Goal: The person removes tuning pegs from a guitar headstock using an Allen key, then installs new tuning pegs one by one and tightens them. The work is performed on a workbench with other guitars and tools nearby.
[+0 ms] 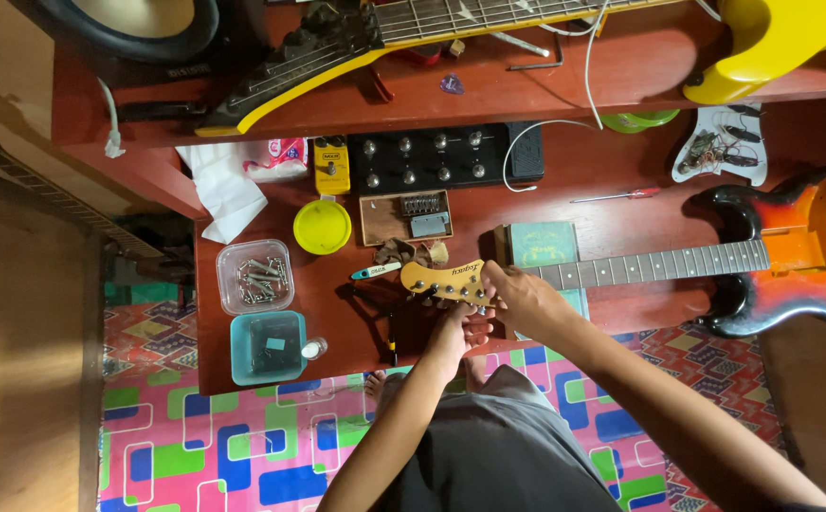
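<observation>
An electric guitar with an orange-and-black body (811, 251) lies across the red-brown desk (612, 223), its neck (659, 265) running left to a pale wooden headstock (443, 281). My right hand (519, 296) grips the neck just behind the headstock. My left hand (458, 327) reaches up beneath the headstock, fingers curled at its lower edge by the tuners. What the left fingers hold is hidden. A small teal-handled tool (376, 271) lies just left of the headstock.
A clear tub of screws (254, 276), a teal box (268, 347), a yellow lid (322, 227), a black multi-knob pedal (424, 158) and a loose white pickguard (722, 144) sit on the desk. A yellow guitar (773, 43) lies on the upper shelf. Patterned floor mat (233, 446) below.
</observation>
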